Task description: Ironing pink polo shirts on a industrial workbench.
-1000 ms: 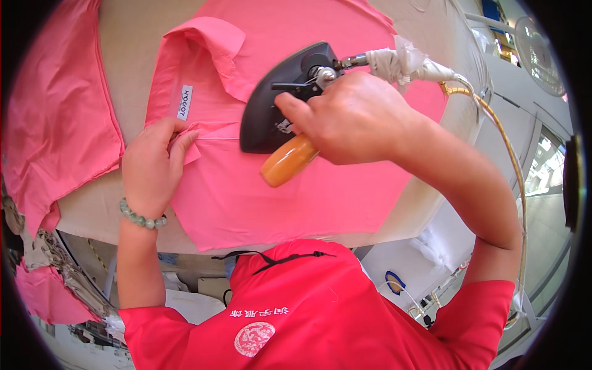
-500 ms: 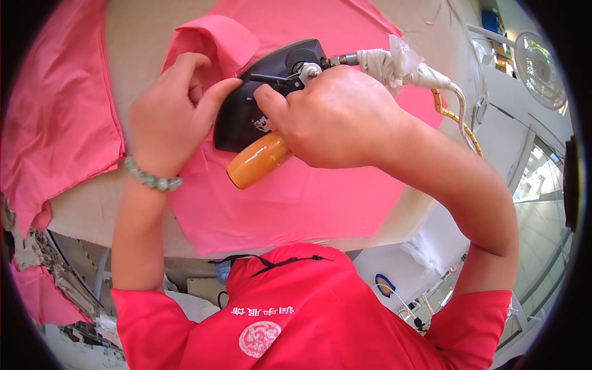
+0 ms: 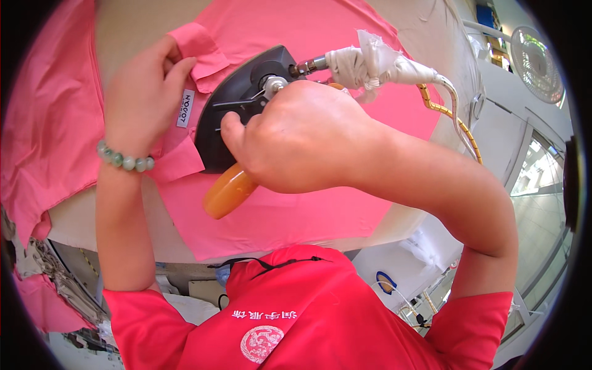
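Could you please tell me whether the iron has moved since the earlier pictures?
Yes: judged against the white fan, the iron has moved to the left, farther from it.

In front of you spreads a broad surface covered in beige cloth, and past its near edge on your right you have a flat white panel with crumpled clear plastic lying on it. Up to your right stands a pale round fan, with something blue behind it near the top. Below the fan, you see a white wall and a framed window whose panes glow with bright light, while a dark shape at the far right is too shadowed to identify.
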A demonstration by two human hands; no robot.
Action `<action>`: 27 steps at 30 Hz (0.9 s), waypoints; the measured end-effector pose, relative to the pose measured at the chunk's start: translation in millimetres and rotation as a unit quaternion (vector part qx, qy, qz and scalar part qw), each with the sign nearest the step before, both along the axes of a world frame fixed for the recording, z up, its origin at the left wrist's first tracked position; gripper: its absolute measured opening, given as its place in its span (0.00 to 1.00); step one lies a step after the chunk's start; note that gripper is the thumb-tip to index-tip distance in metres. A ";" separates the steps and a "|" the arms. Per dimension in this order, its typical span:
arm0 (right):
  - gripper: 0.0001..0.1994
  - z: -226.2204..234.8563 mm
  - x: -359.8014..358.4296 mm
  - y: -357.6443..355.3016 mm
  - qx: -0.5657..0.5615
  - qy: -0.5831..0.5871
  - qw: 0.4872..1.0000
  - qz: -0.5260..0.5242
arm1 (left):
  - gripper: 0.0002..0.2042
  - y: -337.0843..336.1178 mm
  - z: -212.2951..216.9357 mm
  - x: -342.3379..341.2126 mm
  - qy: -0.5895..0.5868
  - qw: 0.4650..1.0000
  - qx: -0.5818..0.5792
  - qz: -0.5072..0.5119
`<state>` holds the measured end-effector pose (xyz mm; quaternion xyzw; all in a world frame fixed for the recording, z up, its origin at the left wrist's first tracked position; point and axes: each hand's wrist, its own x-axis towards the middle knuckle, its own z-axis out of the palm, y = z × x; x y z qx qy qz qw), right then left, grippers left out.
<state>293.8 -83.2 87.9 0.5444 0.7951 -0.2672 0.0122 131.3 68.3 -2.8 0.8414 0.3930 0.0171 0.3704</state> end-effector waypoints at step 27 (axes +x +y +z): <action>0.10 1.4 1.3 5.3 -0.040 0.060 0.997 0.003 | 0.11 -24.2 4.0 0.6 -0.027 0.996 -0.052 0.071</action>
